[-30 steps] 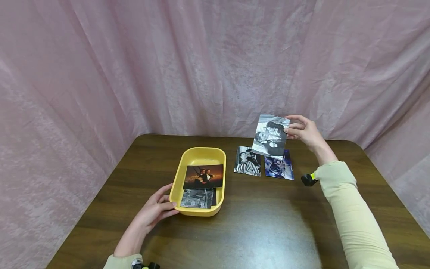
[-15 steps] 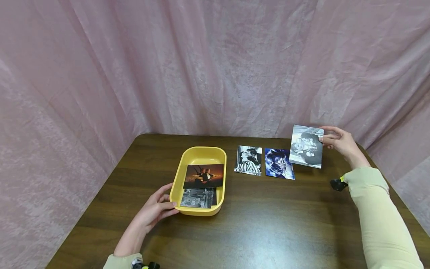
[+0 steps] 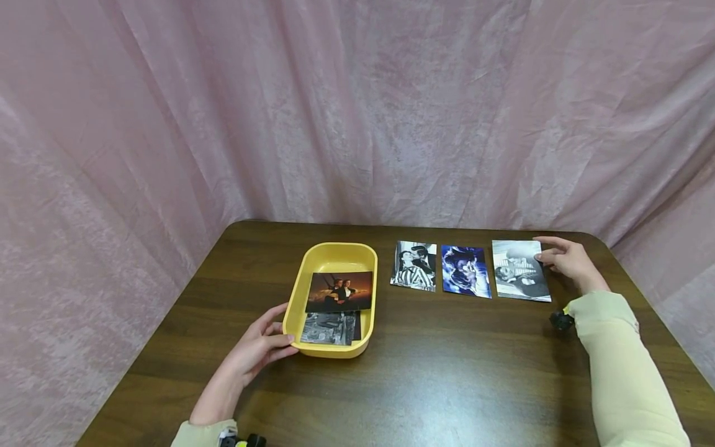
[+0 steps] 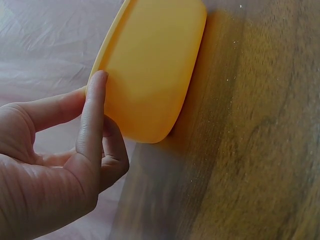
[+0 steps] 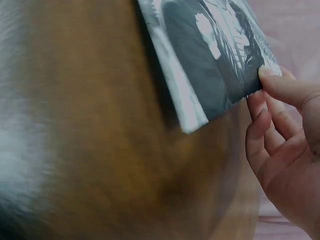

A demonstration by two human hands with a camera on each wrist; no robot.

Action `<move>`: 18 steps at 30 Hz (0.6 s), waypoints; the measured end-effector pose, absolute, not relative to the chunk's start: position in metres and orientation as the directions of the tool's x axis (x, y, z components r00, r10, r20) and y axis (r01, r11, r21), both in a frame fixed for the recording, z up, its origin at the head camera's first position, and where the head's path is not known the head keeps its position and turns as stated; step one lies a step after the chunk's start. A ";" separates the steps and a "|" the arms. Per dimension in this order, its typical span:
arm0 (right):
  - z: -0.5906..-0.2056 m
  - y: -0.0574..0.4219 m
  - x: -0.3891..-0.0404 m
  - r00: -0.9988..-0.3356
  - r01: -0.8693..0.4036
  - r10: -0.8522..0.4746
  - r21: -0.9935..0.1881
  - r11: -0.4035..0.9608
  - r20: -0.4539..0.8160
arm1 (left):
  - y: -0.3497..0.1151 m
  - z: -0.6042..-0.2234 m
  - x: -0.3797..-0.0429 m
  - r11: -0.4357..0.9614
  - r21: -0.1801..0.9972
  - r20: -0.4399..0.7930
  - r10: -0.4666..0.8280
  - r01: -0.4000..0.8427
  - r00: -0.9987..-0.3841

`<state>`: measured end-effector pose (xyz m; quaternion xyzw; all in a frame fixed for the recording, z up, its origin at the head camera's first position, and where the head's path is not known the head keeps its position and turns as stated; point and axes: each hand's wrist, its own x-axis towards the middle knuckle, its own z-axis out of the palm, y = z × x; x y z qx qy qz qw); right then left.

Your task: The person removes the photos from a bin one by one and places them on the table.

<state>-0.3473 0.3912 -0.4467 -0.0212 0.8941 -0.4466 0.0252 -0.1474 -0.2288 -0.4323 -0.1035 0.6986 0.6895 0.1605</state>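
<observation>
My left hand grips the near left rim of a yellow plastic tray, thumb on the edge and fingers against its side. In the tray lie an orange-brown photo of two people and, partly beneath it, a grey photo. At the right, my right hand pinches the right edge of a black-and-white photo, held low over the table. In the right wrist view, thumb and fingers hold that photo by its edge, and a shadow shows under it.
A black-and-white photo with a striped shirt and a blue-violet photo lie in a row left of the held one. The dark wooden table ends at a pink curtain behind.
My right hand has carried the black-and-white photo to the right, then lowered it beside the blue-violet photo, which it no longer covers. My left hand and the tray have stayed in place.
</observation>
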 end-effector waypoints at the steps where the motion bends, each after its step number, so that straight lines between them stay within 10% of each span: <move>1: -0.449 0.390 -0.347 -0.998 -0.021 -0.054 -0.785 0.620 -0.017 | -0.229 -0.432 -0.147 0.028 0.930 -0.368 0.075 -0.367 -0.927; 18: -0.464 0.371 -0.343 -0.998 0.051 0.060 -0.676 0.735 -0.009 | -0.228 -0.431 -0.146 0.057 0.931 -0.363 0.061 -0.360 -0.930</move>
